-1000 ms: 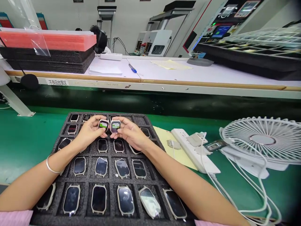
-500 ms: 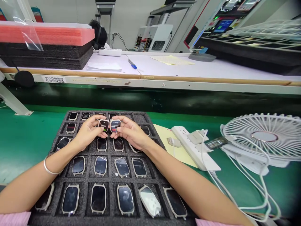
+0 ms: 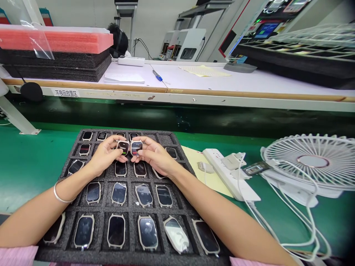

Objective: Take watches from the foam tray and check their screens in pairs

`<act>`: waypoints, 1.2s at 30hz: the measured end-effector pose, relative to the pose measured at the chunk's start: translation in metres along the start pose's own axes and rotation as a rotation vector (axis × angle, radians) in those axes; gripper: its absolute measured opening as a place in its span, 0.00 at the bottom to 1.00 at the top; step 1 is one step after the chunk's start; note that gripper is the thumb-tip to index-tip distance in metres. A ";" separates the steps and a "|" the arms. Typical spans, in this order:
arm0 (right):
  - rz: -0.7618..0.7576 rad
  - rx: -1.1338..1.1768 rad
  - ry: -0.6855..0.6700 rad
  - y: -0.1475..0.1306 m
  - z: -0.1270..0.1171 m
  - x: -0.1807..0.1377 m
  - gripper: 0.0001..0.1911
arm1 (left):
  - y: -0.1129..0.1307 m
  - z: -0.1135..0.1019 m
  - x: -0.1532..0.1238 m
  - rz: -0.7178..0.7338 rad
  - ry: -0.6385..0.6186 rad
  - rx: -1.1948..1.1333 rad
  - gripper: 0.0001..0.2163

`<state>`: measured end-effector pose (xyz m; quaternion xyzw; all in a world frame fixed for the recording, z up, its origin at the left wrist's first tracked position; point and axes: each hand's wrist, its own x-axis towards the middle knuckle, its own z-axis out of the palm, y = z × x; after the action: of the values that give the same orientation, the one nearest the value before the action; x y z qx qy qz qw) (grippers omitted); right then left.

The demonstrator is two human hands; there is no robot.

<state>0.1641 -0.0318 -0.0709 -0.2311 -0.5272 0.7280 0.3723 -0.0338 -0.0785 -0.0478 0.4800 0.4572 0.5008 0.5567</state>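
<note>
My left hand (image 3: 104,157) grips a smartwatch body (image 3: 123,145) by its edges, the thumb lying on its lit screen. In my right hand (image 3: 154,155) is a second smartwatch body (image 3: 137,145), its screen lit too and the thumb at its lower corner. The two watches are side by side, screens facing up toward me, above a black foam tray (image 3: 129,212). Several strapless watch bodies lie in the tray's compartments, among them a dark-screened watch (image 3: 116,231) in the front row. One watch (image 3: 176,234) at the front right has a whitish covering on its screen.
Right of the tray are a white power strip (image 3: 233,175) with plugs and cables, a yellow sheet (image 3: 194,166) and a white fan (image 3: 313,162). A raised shelf (image 3: 177,79) behind bears red and black foam (image 3: 55,40), papers and a pen (image 3: 157,75). Beyond it, a person's head shows.
Both hands keep the same hold on the two watches, with hardly any movement. The whole view has shifted very slightly.
</note>
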 end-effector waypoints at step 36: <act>-0.019 -0.011 0.050 -0.020 0.009 -0.009 0.24 | 0.020 0.001 -0.008 0.041 0.000 -0.028 0.20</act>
<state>0.1690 -0.0411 -0.0492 -0.2460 -0.5241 0.7155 0.3911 -0.0355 -0.0859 -0.0273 0.4813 0.4401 0.5187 0.5528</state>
